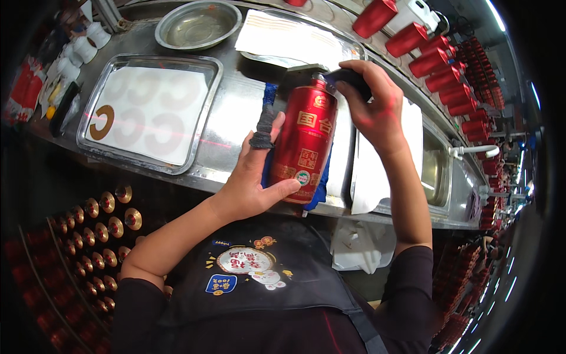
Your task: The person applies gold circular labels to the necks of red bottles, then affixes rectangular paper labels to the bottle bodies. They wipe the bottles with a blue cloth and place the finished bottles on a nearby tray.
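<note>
A red bottle (306, 141) with gold and white printed labels lies on a blue cloth (320, 192) at the steel bench's front edge, its neck pointing away from me. My left hand (247, 183) grips its lower left side, thumb across the front. Dark wrapping covers one finger of that hand. Beside the bottle's neck, my right hand (377, 106) is closed around a smooth, dark, rounded object (352, 81), whose kind I cannot make out. That object's tip is at or close to the neck; contact cannot be told.
Left of the bottle is a steel tray (218, 74) with a white sheet of C-shaped decals, one brown-gold. A metal bowl (198, 26) and a sheet stack (289, 36) sit behind. Red bottles (430, 62) line the back right; a sink (435, 171) is at right.
</note>
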Action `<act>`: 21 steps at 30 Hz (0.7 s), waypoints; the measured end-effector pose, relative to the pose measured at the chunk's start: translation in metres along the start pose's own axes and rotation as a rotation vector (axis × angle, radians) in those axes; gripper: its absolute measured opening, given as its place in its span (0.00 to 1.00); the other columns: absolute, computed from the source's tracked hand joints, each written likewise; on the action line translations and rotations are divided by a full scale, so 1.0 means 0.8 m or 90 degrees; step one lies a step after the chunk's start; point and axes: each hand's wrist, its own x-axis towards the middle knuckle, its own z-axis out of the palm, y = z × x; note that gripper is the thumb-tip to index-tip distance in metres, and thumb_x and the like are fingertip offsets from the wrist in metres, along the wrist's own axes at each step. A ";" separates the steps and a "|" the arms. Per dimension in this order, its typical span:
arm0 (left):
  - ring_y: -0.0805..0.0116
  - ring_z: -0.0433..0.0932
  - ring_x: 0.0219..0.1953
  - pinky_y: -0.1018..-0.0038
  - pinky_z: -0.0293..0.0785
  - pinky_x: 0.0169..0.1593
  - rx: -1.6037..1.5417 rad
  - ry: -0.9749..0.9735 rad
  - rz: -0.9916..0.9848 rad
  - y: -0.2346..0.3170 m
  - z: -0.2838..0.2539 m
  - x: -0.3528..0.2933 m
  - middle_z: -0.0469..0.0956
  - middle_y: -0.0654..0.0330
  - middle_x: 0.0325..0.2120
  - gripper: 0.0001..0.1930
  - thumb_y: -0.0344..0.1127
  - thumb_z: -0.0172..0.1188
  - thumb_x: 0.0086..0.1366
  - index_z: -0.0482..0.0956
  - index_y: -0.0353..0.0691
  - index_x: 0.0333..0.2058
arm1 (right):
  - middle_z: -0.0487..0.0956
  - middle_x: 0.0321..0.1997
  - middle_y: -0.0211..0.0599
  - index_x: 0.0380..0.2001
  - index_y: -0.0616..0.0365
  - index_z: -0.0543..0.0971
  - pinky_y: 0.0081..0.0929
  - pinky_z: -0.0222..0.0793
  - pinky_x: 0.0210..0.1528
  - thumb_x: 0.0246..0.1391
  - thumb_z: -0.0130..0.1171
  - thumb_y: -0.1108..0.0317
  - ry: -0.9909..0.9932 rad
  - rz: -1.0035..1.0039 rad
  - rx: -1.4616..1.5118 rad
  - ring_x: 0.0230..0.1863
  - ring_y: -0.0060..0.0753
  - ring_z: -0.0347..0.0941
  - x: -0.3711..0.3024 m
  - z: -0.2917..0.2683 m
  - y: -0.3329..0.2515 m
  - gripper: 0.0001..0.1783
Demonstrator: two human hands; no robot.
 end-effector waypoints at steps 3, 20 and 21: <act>0.42 0.53 0.68 0.53 0.46 0.71 -0.012 0.021 -0.021 -0.001 0.006 -0.002 0.50 0.47 0.72 0.52 0.43 0.70 0.58 0.45 0.39 0.73 | 0.82 0.36 0.40 0.43 0.56 0.81 0.38 0.78 0.41 0.45 0.66 0.83 -0.123 -0.021 0.297 0.39 0.44 0.82 -0.009 -0.003 -0.005 0.19; 0.63 0.74 0.59 0.71 0.71 0.61 -0.338 0.158 -0.153 0.009 0.009 0.066 0.71 0.39 0.60 0.33 0.41 0.64 0.68 0.61 0.23 0.60 | 0.80 0.40 0.35 0.44 0.64 0.77 0.21 0.72 0.46 0.57 0.67 0.72 0.210 0.364 0.249 0.41 0.24 0.76 -0.099 0.033 0.005 0.14; 0.63 0.73 0.60 0.72 0.71 0.61 -0.292 0.160 -0.169 0.008 0.008 0.070 0.71 0.40 0.60 0.32 0.39 0.65 0.68 0.61 0.23 0.60 | 0.80 0.40 0.34 0.44 0.64 0.78 0.18 0.72 0.45 0.56 0.68 0.70 0.220 0.384 0.253 0.40 0.22 0.76 -0.104 0.034 0.008 0.15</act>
